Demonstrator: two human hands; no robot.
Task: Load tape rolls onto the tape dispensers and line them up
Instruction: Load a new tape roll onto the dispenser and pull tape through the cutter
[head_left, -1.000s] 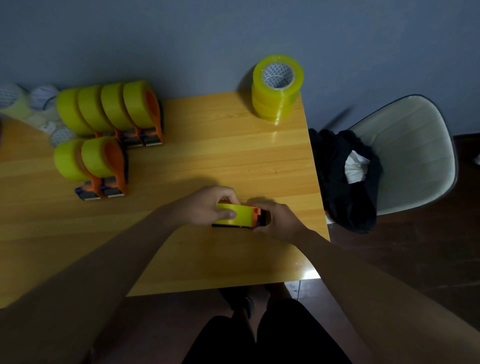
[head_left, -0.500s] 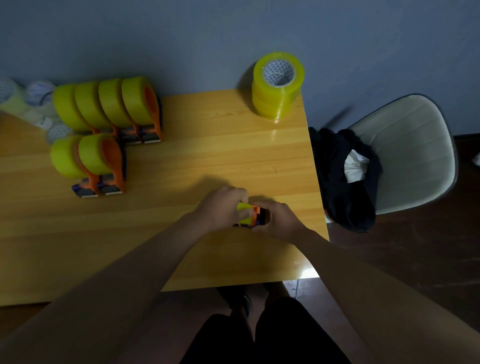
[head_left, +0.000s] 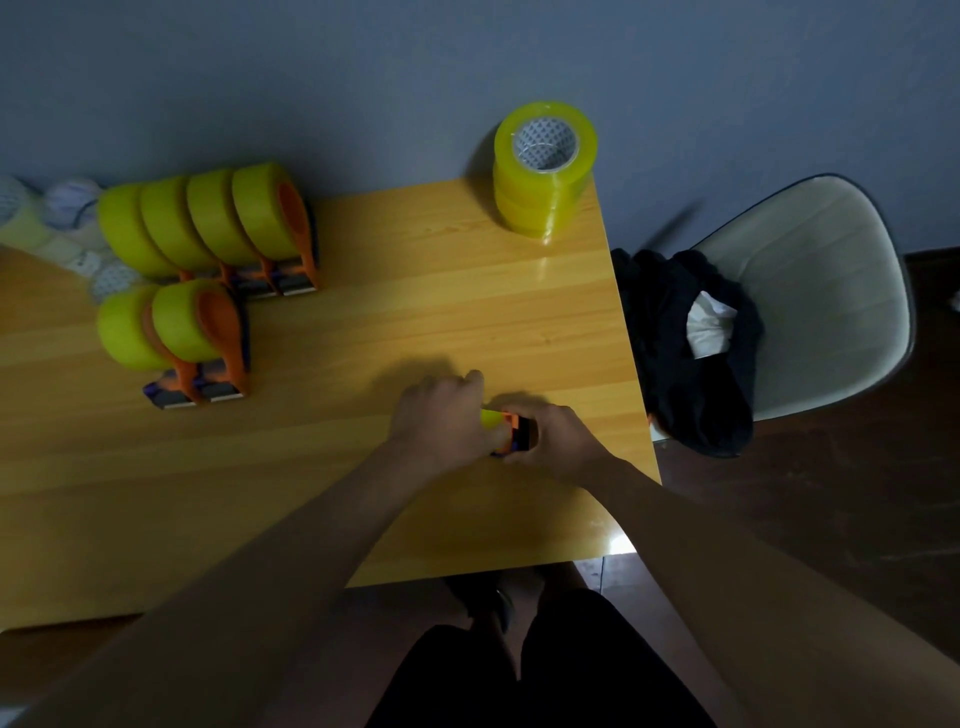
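Observation:
An orange tape dispenser (head_left: 517, 434) with a yellow tape roll (head_left: 490, 417) on it sits near the table's right front. My left hand (head_left: 447, 413) curls over the roll and hides most of it. My right hand (head_left: 558, 436) grips the dispenser's right end. A stack of yellow tape rolls (head_left: 543, 171) stands at the table's far right corner. Several loaded dispensers (head_left: 223, 223) stand in a row at the back left, with two more loaded dispensers (head_left: 176, 332) in front of them.
The wooden table (head_left: 415, 312) ends at its right edge close to my right hand. A white chair (head_left: 821, 291) with dark clothing (head_left: 685, 353) on it stands just past that edge. Pale tape rolls (head_left: 62, 208) lie at the far left.
My left hand has slid to the right over the tape roll and now covers nearly all of it. My right hand has stayed on the dispenser's end.

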